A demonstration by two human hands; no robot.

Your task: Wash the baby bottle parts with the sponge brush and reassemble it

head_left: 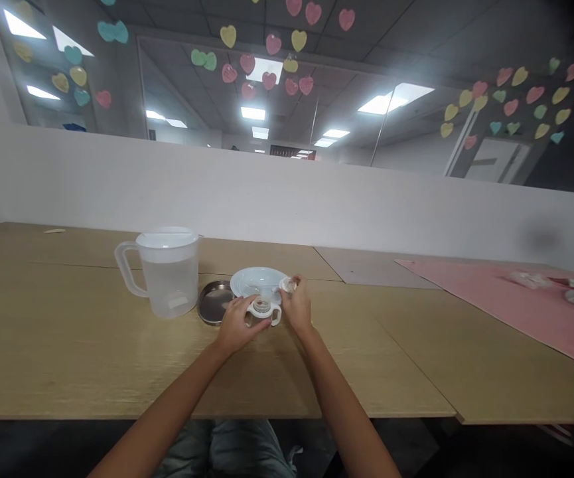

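Observation:
My left hand [238, 324] is wrapped round a small clear bottle [262, 306] with a white collar and a white side handle. The bottle's round mouth faces up, uncovered. In my right hand [297, 306], just to the right and a little higher, is a small white lid [287, 285] pinched between thumb and fingers, apart from the bottle. A pale blue plate [247, 275] lies right behind both hands, partly hidden by them. Left of the bottle, a round metal tray [211, 304] rests on the table, its right edge hidden behind my left hand.
A large translucent pitcher [172, 282] with a lid and handle stands left of the tray. Pink cloth [490, 299] covers the table's right side, with crumpled plastic [530, 279] on it. A white wall [267, 192] with windows above borders the wooden table [92, 358].

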